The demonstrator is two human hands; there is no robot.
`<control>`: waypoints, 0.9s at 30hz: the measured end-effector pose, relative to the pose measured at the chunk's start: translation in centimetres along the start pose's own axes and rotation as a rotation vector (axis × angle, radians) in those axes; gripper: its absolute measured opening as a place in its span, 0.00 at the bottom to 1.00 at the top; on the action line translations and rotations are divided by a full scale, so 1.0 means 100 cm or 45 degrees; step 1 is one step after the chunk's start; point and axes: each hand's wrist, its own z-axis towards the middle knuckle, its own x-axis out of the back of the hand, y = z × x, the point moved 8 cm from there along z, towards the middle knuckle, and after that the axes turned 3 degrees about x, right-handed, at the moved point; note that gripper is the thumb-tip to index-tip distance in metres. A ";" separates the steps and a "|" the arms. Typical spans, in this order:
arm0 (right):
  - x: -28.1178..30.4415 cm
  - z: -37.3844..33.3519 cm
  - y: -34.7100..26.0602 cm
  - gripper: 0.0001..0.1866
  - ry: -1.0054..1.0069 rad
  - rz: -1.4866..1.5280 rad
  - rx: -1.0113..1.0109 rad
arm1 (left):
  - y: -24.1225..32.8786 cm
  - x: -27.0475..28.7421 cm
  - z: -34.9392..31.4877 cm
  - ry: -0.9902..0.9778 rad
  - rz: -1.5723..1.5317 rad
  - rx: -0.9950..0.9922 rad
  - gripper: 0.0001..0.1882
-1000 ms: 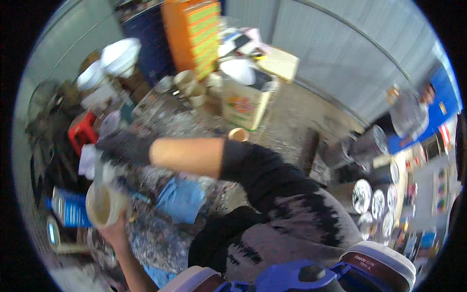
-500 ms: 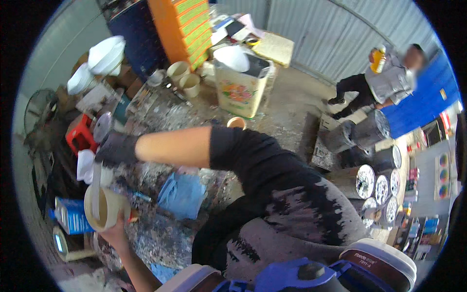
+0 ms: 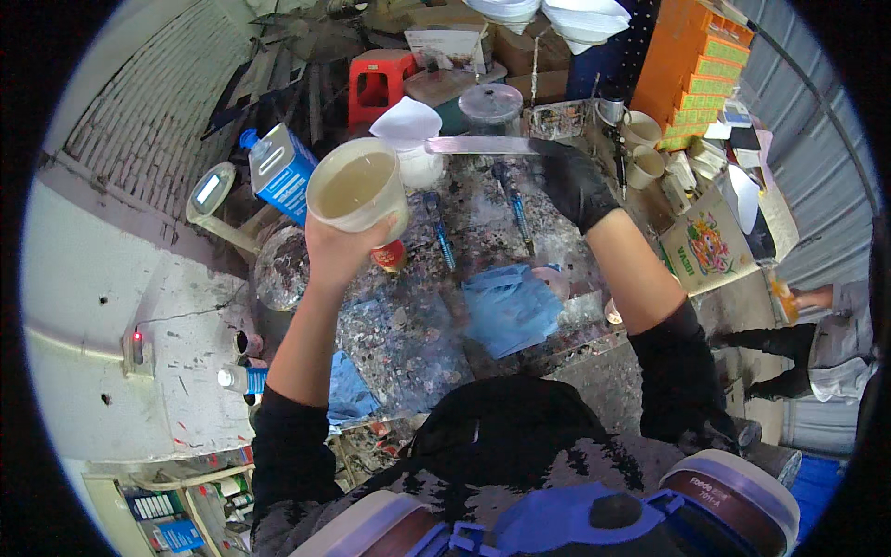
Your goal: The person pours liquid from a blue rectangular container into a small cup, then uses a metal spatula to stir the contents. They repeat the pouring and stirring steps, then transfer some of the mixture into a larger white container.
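Observation:
My bare left hand [image 3: 345, 249] is wrapped round a cream plastic cup [image 3: 394, 215], raised over the bench and tilted so its pale, cloudy liquid shows. In a black glove, my right hand [image 3: 574, 186] grips a long flat whitish stirring stick [image 3: 483, 146]. The stick lies level to the right of the cup, its free end apart from the rim. Behind the cup stand a white paper cone [image 3: 406, 121] and a white tub [image 3: 422, 169]. A small red container [image 3: 390, 255] sits just under the cup.
Two spray guns [image 3: 438, 232] and a blue cloth [image 3: 513, 311] lie on the paint-stained bench [image 3: 408, 334]. At the left are a blue-and-white can [image 3: 284, 176] and a scale display [image 3: 210, 189]. A red stool [image 3: 380, 79] stands behind; a large tin [image 3: 701, 255] and another person [image 3: 831, 348] are rightward.
The stirring stick has come out of the cup and now points sideways in my right hand. My view has swung, so the bench sits in the middle and the other person lower at the right.

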 end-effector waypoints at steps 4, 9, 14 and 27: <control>0.019 -0.023 0.012 0.04 -0.012 0.024 -0.128 | -0.008 0.016 0.025 0.014 0.073 0.033 0.40; 0.028 -0.052 0.019 0.06 0.200 0.301 -0.161 | -0.015 0.030 0.056 0.063 0.174 0.009 0.38; 0.042 -0.074 0.018 0.06 0.276 0.308 -0.205 | -0.013 0.030 0.083 0.013 0.277 -0.049 0.37; 0.077 -0.098 0.020 0.14 0.294 0.229 -0.122 | -0.039 0.029 0.105 -0.057 0.565 -0.041 0.35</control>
